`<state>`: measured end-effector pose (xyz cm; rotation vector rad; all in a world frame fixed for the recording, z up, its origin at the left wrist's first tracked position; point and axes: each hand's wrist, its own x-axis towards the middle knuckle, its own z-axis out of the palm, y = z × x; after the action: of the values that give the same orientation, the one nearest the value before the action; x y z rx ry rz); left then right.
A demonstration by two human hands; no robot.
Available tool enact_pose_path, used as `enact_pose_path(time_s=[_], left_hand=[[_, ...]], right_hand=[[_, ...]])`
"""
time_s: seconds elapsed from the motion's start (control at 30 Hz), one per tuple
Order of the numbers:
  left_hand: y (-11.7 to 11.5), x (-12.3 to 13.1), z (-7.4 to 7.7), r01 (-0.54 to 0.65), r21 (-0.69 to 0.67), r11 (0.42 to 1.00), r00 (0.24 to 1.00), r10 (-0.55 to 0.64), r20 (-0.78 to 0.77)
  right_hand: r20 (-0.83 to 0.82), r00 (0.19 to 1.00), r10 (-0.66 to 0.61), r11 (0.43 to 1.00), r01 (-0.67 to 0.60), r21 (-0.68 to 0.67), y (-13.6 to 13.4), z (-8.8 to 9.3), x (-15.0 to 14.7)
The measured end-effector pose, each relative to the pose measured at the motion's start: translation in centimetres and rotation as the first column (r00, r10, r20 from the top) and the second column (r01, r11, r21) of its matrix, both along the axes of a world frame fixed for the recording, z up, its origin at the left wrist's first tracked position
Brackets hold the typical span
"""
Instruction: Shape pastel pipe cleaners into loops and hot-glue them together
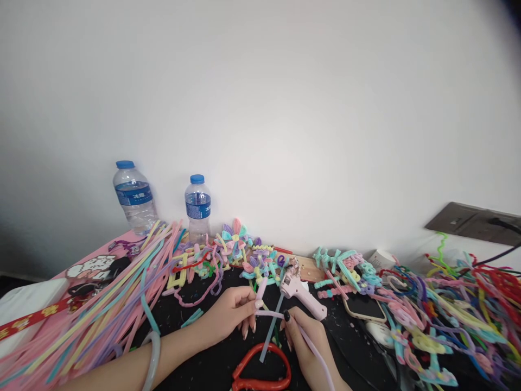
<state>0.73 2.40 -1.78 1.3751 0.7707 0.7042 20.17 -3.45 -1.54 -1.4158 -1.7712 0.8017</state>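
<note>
A pale lilac pipe cleaner [269, 313] runs between my two hands over the black mat. My left hand [235, 312] pinches one end between thumb and fingers, where a thicker lilac piece stands up beside the thumb. My right hand [303, 339] grips the strand farther along, and its tail hangs down over the palm. Just beyond them lies a pink glue gun [303, 297], with a translucent glue stick [271, 328] slanting beneath the strand. Red-handled scissors or pliers [262, 369] rest below my hands; their working end is out of sight.
Loose pipe cleaners [122, 304] spread over the left side, and a tangle of them [468, 309] covers the right. Two water bottles [198, 209] stand by the wall. Finished fuzzy shapes [236, 239] line the back. A phone [366, 308] and white mouse [380, 334] lie right.
</note>
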Motion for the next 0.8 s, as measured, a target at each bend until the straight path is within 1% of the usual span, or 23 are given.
enact_pose_path(time_s=[0.2, 0.37, 0.63, 0.8], left_hand=[[0.07, -0.08, -0.05, 0.010, 0.011, 1.000, 1.000, -0.010, -0.006], [0.11, -0.01, -0.02, 0.014, 0.013, 1.000, 0.999, -0.014, -0.031], [-0.46, -0.01, 0.55, 0.015, 0.006, 1.000, 0.999, -0.015, -0.041], [-0.39, 0.00, 0.10, -0.005, 0.010, 1.000, 1.000, 0.005, -0.023]], right_hand=[[-0.026, 0.999, -0.024, 1.000, 0.024, -0.004, 0.01, 0.10, -0.16], [-0.010, 1.000, -0.007, 1.000, 0.007, 0.003, 0.09, 0.00, -0.08], [0.010, 1.000, 0.018, 0.999, -0.018, 0.028, 0.11, 0.07, -0.03], [0.016, 0.999, 0.034, 0.998, -0.035, 0.055, 0.04, 0.14, -0.03]])
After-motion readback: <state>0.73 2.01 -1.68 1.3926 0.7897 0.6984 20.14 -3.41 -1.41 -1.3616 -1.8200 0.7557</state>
